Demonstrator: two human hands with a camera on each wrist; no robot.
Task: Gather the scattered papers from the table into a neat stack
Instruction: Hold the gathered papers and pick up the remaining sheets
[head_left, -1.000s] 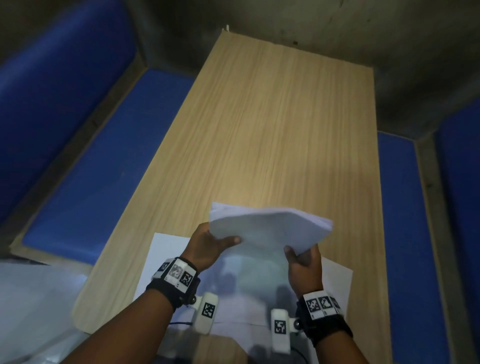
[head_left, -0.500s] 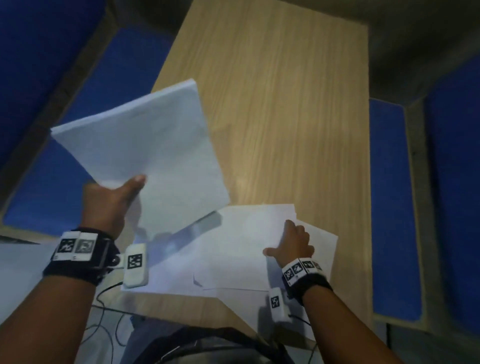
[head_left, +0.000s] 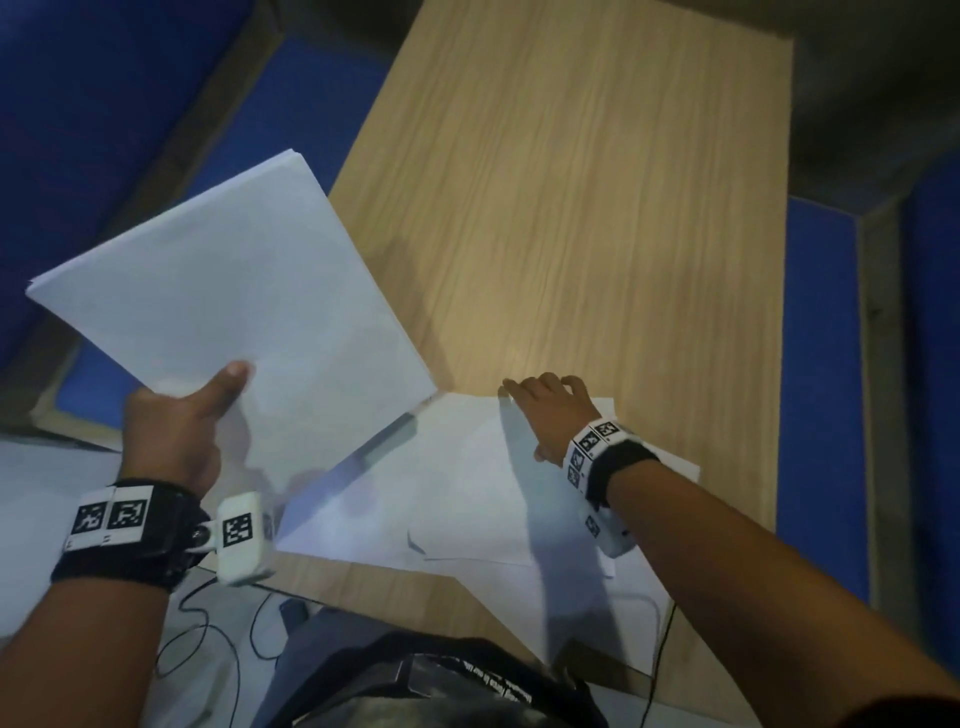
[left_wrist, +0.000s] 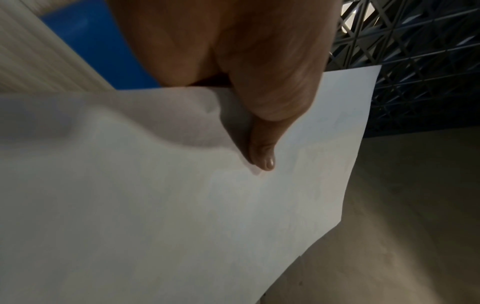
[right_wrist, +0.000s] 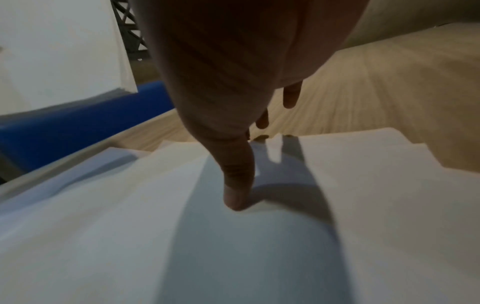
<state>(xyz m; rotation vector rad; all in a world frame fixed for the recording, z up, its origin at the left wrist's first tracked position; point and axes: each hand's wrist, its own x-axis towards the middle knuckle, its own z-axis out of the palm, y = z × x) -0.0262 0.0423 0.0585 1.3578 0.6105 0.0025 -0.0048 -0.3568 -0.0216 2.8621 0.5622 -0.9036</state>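
My left hand (head_left: 208, 405) grips a thick stack of white papers (head_left: 234, 275) by its near corner, thumb on top, raised and tilted over the table's left edge. The left wrist view shows that thumb (left_wrist: 262, 156) pressing on the stack's top sheet (left_wrist: 182, 205). Several loose white sheets (head_left: 467, 493) lie overlapping at the front of the wooden table (head_left: 597, 208). My right hand (head_left: 545, 410) rests on them at their far edge. In the right wrist view its thumb (right_wrist: 236, 195) presses the top sheet (right_wrist: 363, 185), while the fingers reach straight past the edge over bare wood.
Blue padded benches run along the left (head_left: 104, 104) and right (head_left: 826, 364) sides of the table. Thin black cables (head_left: 208, 623) trail below the front edge, near dark clothing (head_left: 415, 686). A dark lattice panel (left_wrist: 415, 51) shows behind the held stack.
A second ago both hands held the stack. The left hand has carried it up and left alone; the right hand let go, dropped onto the loose sheets and slid to their far edge.
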